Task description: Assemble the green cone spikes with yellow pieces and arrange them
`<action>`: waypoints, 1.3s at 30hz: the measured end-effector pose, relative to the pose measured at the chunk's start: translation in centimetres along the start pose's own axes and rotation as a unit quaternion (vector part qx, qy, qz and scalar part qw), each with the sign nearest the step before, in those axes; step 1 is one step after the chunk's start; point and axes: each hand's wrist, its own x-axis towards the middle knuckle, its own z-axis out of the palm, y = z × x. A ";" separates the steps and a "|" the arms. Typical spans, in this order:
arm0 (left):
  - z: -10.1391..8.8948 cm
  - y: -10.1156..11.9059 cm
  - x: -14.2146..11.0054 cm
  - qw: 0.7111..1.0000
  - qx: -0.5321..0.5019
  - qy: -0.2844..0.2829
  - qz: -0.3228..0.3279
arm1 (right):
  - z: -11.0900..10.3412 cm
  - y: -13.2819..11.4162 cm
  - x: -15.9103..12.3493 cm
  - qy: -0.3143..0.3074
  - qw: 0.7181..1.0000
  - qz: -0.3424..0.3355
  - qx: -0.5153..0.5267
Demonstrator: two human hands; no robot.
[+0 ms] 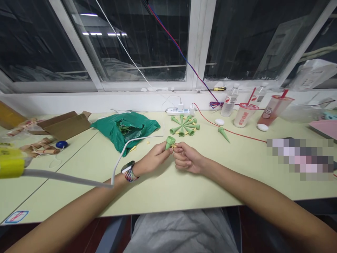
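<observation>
Over the middle of the table, my left hand [157, 156] is closed around a green plastic watering spike [170, 141], its wide mouth facing up. My right hand [189, 159] pinches a small yellow valve [174, 146] at the spike's side. Fingers partly cover where the two meet, so I cannot tell how far in the valve sits. Just beyond my hands, several green spikes with yellow valves [181, 125] lie in a ring, tips inward. One more green spike [223, 134] lies alone to the right. Loose yellow valves [133, 148] lie beside a green plastic bag [113, 130] holding more green pieces.
A white cable [116, 165] crosses above my left forearm. Behind the ring sits a power strip [180, 111]; a red wire [210, 123] runs rightward. Cups [243, 117], a water bottle [229, 103] and white oval objects [219, 122] stand back right. Cardboard [65, 126] lies left.
</observation>
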 end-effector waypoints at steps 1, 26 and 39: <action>0.0 0.0 0.0 1.000 0.017 0.008 0.006 | -0.3 -0.3 0.0 -0.015 1.000 0.024 0.000; -0.4 0.3 0.3 0.969 -0.219 -0.078 -0.080 | 1.0 1.0 -0.1 0.135 0.954 -0.192 -0.187; -1.2 0.1 0.3 0.998 -0.028 -0.058 -0.016 | 0.9 0.8 -0.1 0.075 0.992 -0.097 0.025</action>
